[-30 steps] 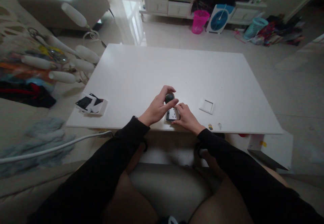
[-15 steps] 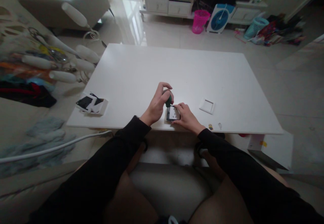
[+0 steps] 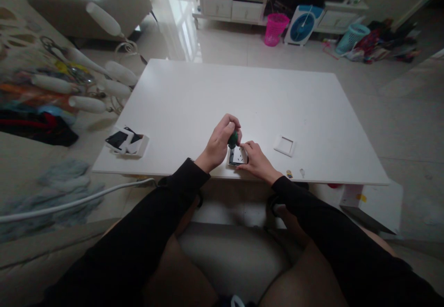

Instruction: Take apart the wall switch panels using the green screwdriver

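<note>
My left hand [image 3: 220, 141] is closed round the green handle of a screwdriver [image 3: 232, 140], which points down at the left side of a wall socket [image 3: 240, 155]. The socket has a white face with dark slots and a dark strip along its left edge. It lies near the table's front edge. My right hand [image 3: 255, 158] grips the socket's right side, thumb at the front and fingers at the back. To the right, a white square frame [image 3: 286, 146] rests flat on the table. The screwdriver's tip is too small to make out.
The white table [image 3: 208, 89] stretches out ahead. At its left end sits an open white box [image 3: 140, 149] with black and white plates. Two small items lie front right, a yellowish one [image 3: 289, 174] and a clear one [image 3: 302, 173]. A white-shaded lamp [image 3: 120, 72] stands beyond the left edge.
My left hand's fingers have curled further round the screwdriver handle, and the wrist has turned a little. My right hand and the socket have stayed in place.
</note>
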Demonstrator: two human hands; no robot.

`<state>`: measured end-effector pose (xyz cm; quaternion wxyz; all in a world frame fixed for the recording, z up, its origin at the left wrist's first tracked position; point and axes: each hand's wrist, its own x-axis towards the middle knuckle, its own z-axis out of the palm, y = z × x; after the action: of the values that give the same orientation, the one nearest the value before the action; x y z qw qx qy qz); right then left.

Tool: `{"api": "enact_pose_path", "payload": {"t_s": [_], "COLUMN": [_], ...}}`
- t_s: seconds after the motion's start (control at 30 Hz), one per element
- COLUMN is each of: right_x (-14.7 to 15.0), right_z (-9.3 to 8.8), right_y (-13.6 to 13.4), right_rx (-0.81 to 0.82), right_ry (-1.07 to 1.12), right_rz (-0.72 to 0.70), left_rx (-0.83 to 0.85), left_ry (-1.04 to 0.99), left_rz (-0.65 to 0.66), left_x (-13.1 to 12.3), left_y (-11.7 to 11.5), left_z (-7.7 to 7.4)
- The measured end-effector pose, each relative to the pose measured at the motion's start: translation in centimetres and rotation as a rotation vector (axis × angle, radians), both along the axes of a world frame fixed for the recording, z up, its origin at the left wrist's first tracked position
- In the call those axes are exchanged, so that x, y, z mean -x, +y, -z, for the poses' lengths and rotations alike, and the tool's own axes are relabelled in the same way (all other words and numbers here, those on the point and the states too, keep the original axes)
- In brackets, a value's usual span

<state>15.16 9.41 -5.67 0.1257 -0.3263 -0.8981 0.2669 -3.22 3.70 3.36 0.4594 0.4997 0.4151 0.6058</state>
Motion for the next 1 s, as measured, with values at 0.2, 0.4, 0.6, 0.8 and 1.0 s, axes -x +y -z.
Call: {"api": "enact_pose_path", "payload": {"t_s": [0.2,0.4,0.6,0.8,1.0], "right_x": [0.1,0.1,0.1,0.2,0.1], "right_z": [-0.2,-0.2,-0.1,-0.2,-0.2], "right_y": [-0.1,-0.3,-0.2,-0.2,-0.3], "right_rx": [0.002,-0.012,-0.007,-0.012,0.004], "right_ry": [-0.005,-0.002,0.005,0.006,0.005], "right_rz": [-0.005,-0.006,-0.010,-0.008,-0.007], "left_rx": [0.011,-0.023,-0.045,-0.046,-0.108], "left_ry": [0.027,0.056,0.065,0.169,0.206], "left_rz": [-0.042,-0.091,-0.073,-0.214,-0.172], "left_x": [-0.1,0.0,-0.2,0.0,0.2], "left_y": [0.0,0.1,-0.3,0.1,-0.1], "left_z": [0.4,0.0,0.1,0.9,0.0]}}
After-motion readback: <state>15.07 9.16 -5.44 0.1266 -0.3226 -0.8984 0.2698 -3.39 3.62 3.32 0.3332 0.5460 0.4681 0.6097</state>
